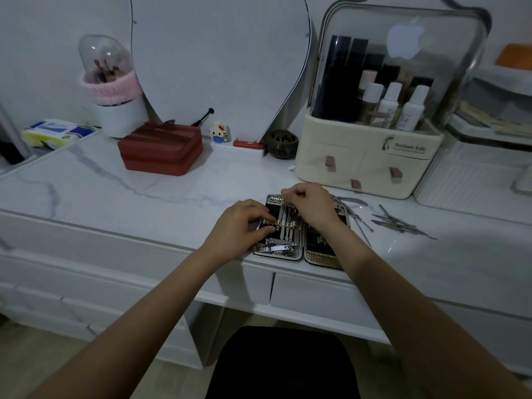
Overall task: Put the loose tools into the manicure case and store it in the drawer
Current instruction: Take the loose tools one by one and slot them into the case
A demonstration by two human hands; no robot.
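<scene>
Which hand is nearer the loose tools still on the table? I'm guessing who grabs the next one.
Right. The right hand works over the open manicure case, just left of the loose tools. The left hand is at the case's far left side.

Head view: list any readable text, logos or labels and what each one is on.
"Serious Life": printed on the cream cosmetic organizer, right side of its front, beside a small figure emblem.
Line under it: too small to read.
Apple-shaped logo, no words: on the organizer's clear lid.
White bottles inside: label print blurred.
Tissue pack: print blurred.
Red lighter-like item: small white mark, unreadable.
</scene>
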